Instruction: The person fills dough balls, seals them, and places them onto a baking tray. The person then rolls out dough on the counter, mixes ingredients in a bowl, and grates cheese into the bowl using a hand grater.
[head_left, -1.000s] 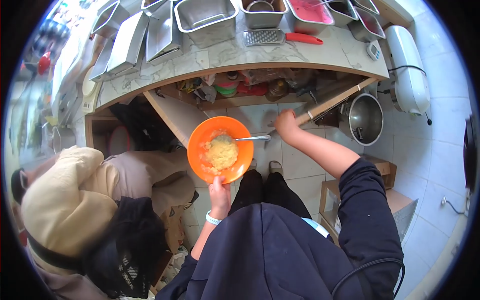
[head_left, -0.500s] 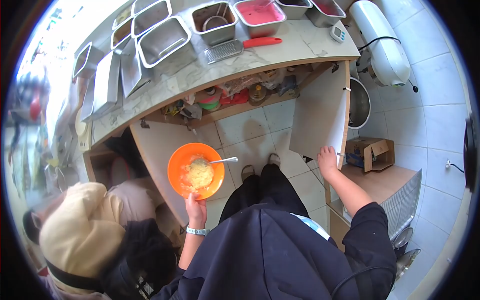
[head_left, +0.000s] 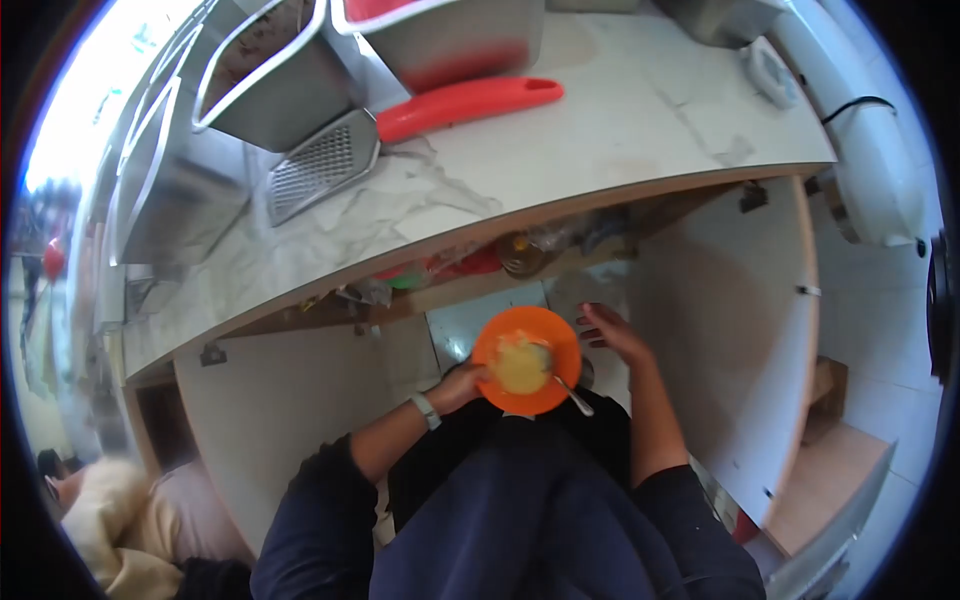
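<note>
My left hand (head_left: pixel 462 387) grips the left rim of an orange bowl (head_left: pixel 560 335), holding it in front of my body below the counter's edge. Inside lies a pale yellow, soft-looking mass (head_left: pixel 518 368). A metal spoon (head_left: pixel 574 398) rests in the bowl, its handle sticking out over the lower right rim. Just right of the bowl, my right hand (head_left: pixel 612 332) is held apart from it with fingers spread and nothing in them.
A grater with a red handle (head_left: pixel 470 105) lies on the marble-patterned counter (head_left: pixel 640 120) beside metal containers (head_left: pixel 300 95). Open cabinet doors (head_left: pixel 720 350) stand on both sides. A white mixer (head_left: pixel 880 190) is at the right. Another person's light head covering (head_left: pixel 120 520) shows at lower left.
My view has moved closer to the counter. The bowl has come in front of my body in my left hand. My right hand has let go of the cabinet door and moved beside the bowl.
</note>
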